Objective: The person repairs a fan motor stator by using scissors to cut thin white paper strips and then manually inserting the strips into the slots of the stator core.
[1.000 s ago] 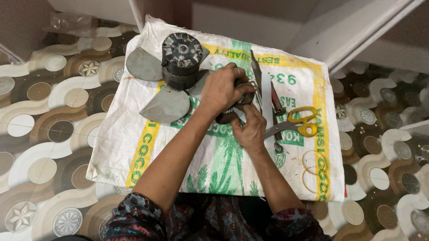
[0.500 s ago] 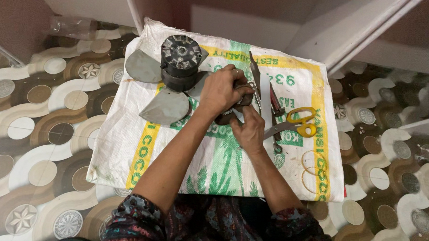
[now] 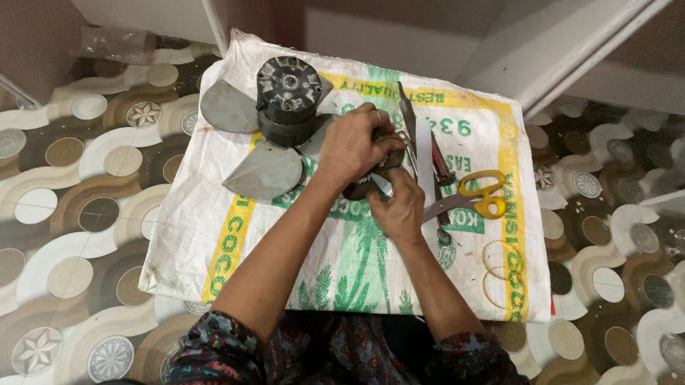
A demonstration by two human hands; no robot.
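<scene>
- fan motor [image 3: 288,99] with grey blades sits far left on the woven sack [image 3: 204,241] (spread on the floor), just left of the hands
- left hand [image 3: 357,145] is curled shut over a small dark part [image 3: 362,187] — nearer the motor
- right hand [image 3: 397,209] touches it from below, fingers bent; grip hidden, can't tell
- yellow-handled scissors [image 3: 471,201] lie right, long axis toward the hands

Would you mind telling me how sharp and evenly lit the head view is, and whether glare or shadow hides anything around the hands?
Head view: lighting is soft and even, with no harsh glare on the white sack; the fan motor and yellow-handled scissors look sharp; the dark part gripped between the left hand and right hand is shadowed and mostly covered, so it is hard to make out; straight edges bend slightly near the corners.
</scene>
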